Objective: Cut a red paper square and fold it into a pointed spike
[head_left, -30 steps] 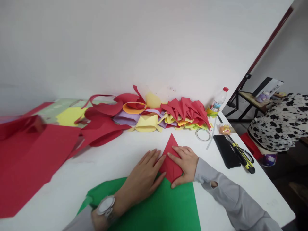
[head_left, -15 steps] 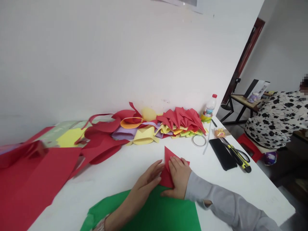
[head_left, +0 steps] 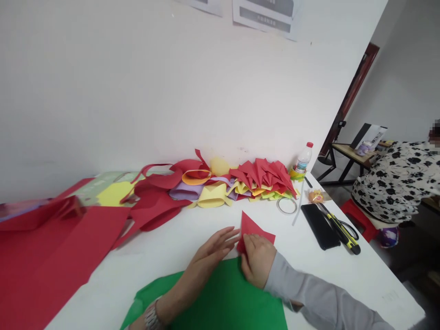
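Note:
A folded red paper [head_left: 254,225] lies on the white table, its pointed corner aimed away from me. Over its near part, my right hand [head_left: 258,257] is closed, fingers curled and pressing down on the paper. The grip under the knuckles is partly hidden. My left hand [head_left: 216,249] is beside the paper's left edge, its fingers stretched out and holding nothing; I cannot tell whether the fingertips touch the paper. Beneath both wrists spreads a green sheet [head_left: 227,298].
Large red sheets [head_left: 65,266] cover the table's left side. Along the wall lie curled paper pieces [head_left: 213,195] and a pile of folded red shapes [head_left: 263,174]. To the right are a bottle [head_left: 303,160], tape roll [head_left: 287,206], phone [head_left: 320,227] and yellow-black cutter [head_left: 343,231]. A person sits beyond.
My right hand's fingers have curled in from lying flat on the red paper. My left hand stays close beside it with fingers extended. The whole view has shifted slightly.

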Demonstrator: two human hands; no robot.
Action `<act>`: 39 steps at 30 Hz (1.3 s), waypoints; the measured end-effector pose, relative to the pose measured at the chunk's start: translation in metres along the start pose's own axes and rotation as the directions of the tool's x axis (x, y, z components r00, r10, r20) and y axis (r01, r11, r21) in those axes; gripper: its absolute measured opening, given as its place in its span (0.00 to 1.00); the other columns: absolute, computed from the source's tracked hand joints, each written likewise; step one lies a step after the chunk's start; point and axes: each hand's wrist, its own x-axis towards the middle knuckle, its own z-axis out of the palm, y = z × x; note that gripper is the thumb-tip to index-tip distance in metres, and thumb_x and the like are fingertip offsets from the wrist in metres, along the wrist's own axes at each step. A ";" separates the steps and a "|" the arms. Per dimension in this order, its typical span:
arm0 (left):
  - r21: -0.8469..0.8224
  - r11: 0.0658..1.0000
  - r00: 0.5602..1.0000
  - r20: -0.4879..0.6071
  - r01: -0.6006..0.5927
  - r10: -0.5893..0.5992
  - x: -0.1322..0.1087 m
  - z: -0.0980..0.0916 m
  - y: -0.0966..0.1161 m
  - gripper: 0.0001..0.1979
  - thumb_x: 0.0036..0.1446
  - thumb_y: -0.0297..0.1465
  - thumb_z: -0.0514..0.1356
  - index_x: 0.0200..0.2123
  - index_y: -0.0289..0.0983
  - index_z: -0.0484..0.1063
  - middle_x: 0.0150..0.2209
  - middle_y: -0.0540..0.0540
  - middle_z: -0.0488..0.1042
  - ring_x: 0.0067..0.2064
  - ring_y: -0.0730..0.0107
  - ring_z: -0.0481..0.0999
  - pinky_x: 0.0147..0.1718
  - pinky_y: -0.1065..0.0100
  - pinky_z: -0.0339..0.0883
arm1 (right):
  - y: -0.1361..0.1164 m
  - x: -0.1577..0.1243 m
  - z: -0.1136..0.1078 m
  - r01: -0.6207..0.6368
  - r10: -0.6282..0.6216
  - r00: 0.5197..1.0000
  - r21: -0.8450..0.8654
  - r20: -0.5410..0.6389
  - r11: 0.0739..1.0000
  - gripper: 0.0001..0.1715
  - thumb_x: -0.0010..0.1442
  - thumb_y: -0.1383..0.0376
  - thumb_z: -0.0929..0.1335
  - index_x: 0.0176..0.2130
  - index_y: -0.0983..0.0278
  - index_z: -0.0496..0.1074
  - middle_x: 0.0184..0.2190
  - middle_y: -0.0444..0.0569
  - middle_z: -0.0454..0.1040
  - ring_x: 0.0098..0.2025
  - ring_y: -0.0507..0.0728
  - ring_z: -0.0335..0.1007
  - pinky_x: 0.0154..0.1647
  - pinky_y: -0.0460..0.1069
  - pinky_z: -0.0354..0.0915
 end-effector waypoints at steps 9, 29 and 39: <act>-0.188 0.982 0.937 -0.335 0.034 -0.097 0.002 0.002 -0.005 0.33 0.54 0.44 0.63 0.60 0.37 0.60 0.66 0.36 0.59 0.65 0.50 0.60 0.61 0.53 0.61 | 0.012 0.004 -0.038 -0.053 0.269 0.925 0.612 -0.267 0.789 0.25 0.69 0.54 0.53 0.34 0.63 0.69 0.23 0.45 0.69 0.26 0.54 0.66 0.30 0.48 0.62; 0.470 0.877 0.962 -0.180 -0.100 0.206 0.016 -0.017 -0.017 0.20 0.55 0.35 0.57 0.52 0.39 0.70 0.50 0.41 0.76 0.53 0.54 0.74 0.53 0.51 0.68 | 0.025 0.006 -0.012 -0.362 0.400 0.910 0.673 0.107 0.645 0.22 0.48 0.71 0.69 0.44 0.61 0.68 0.19 0.36 0.70 0.24 0.51 0.66 0.29 0.45 0.61; 0.830 0.503 0.957 0.113 -0.239 0.267 0.015 -0.014 -0.030 0.22 0.51 0.36 0.66 0.50 0.35 0.72 0.53 0.37 0.73 0.54 0.51 0.71 0.53 0.52 0.67 | 0.034 0.015 -0.012 -0.029 0.036 0.999 0.267 -0.023 0.963 0.22 0.56 0.68 0.71 0.51 0.65 0.71 0.45 0.55 0.71 0.48 0.61 0.65 0.53 0.55 0.63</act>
